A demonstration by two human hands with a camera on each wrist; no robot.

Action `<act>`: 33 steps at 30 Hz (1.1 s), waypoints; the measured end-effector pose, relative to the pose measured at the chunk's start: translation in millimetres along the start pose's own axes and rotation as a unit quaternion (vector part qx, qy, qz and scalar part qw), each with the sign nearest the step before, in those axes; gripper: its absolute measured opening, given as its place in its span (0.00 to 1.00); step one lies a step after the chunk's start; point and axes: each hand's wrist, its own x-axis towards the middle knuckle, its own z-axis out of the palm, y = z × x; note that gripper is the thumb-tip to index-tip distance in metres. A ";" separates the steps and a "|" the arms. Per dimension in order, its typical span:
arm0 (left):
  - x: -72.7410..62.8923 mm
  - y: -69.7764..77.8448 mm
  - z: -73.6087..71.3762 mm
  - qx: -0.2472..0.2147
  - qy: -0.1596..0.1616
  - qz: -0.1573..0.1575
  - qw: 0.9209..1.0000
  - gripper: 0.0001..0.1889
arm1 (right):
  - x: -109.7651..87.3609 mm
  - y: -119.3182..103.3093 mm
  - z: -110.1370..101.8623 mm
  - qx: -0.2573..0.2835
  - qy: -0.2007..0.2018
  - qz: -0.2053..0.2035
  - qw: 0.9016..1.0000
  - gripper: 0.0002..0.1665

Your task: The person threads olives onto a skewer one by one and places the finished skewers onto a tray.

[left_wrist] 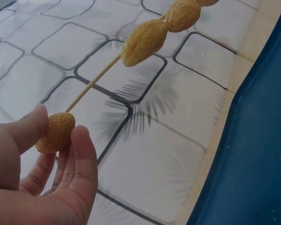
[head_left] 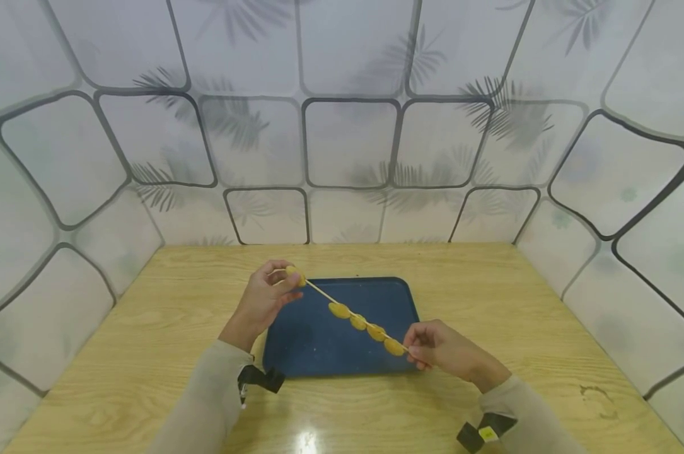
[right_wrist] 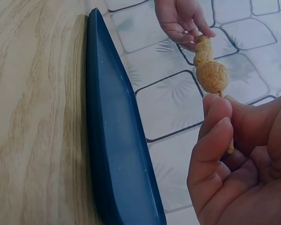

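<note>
A thin wooden skewer (head_left: 321, 292) is held slantwise over a dark blue tray (head_left: 313, 347). Several golden, wrinkled oval pieces, like fried tofu puffs (head_left: 376, 332), are threaded close together on its lower right part. My right hand (head_left: 446, 353) pinches the skewer's lower end just below them; a short stub pokes out under the fingers in the right wrist view. At the upper end, my left hand (head_left: 262, 299) holds another golden puff (left_wrist: 57, 132) between thumb and fingers, with the skewer's tip at or inside it. A bare stretch of skewer separates this puff from the others.
The tray lies on a light wood-grain table (head_left: 149, 353). Pale patterned panels (head_left: 347, 145) with dark rounded outlines and leaf prints rise at the back and both sides. Each wrist wears a black strap with a small device (head_left: 262, 378).
</note>
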 end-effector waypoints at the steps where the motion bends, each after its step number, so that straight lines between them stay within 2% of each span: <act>1: -0.1 -0.6 0.4 0.005 -0.001 0.001 1.000 0.10 | 0.2 0.0 0.3 0.000 0.000 0.000 1.000 0.12; 10: -2.3 -6.1 0.8 0.032 0.001 0.012 0.999 0.08 | 3.3 1.1 8.7 -0.003 0.019 0.003 1.000 0.09; 16: -3.9 -6.8 -0.3 0.043 0.019 -0.008 0.999 0.09 | 7.4 1.2 16.7 -0.005 0.033 0.036 0.999 0.08; 20: -2.2 -5.0 4.1 0.029 0.020 -0.010 0.999 0.08 | 8.3 -1.9 17.2 -0.009 0.043 0.050 0.998 0.08; 26: -0.8 -3.8 11.5 -0.011 0.051 0.010 0.999 0.10 | 10.3 -4.8 16.9 -0.013 0.046 0.040 0.998 0.10; 33: -0.9 -4.7 13.2 -0.019 0.063 0.019 0.998 0.09 | 12.6 -2.7 15.5 -0.012 0.046 0.034 0.998 0.09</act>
